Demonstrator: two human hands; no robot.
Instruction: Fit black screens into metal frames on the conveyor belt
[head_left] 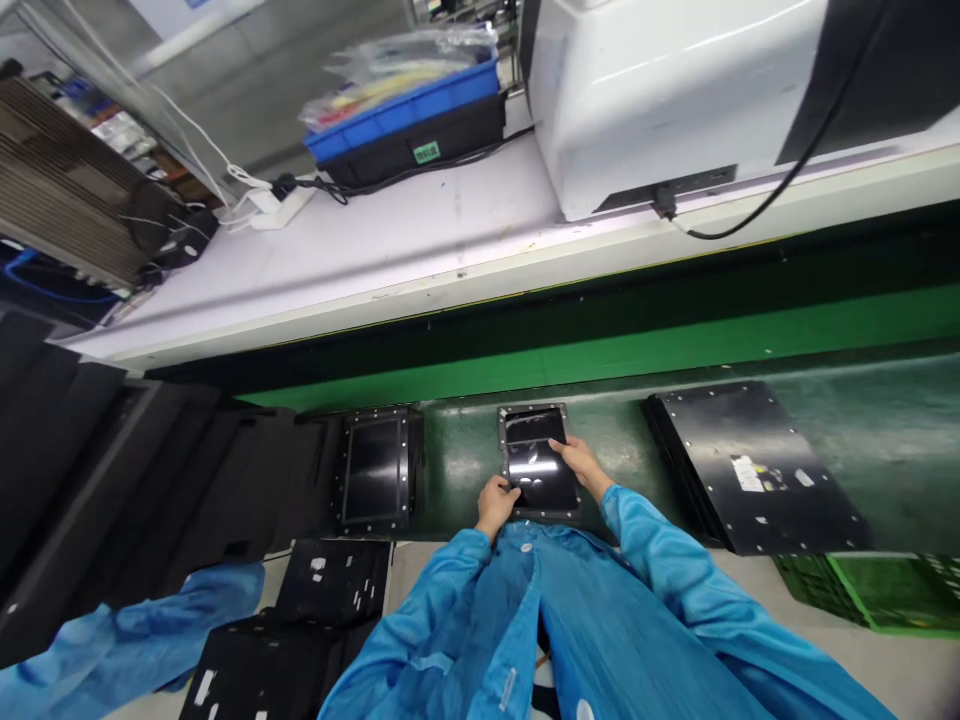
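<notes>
Near the front edge of the green surface [457,450], a glossy black rectangular panel [536,475] is touched at its left side by the left hand's [495,505] bent fingers, at its far right corner by the right hand's [583,465]; whether either is clamped cannot be told. Beneath is seen a black, pale-studded frame [503,430]. Through uneven pressure, the panel could be skewed or scratched.

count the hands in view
2. The left hand is at the near left corner of the glossy black panel; the right hand is at its far right side. Another person's blue sleeve shows at the left, but any hand there is hidden.
</notes>
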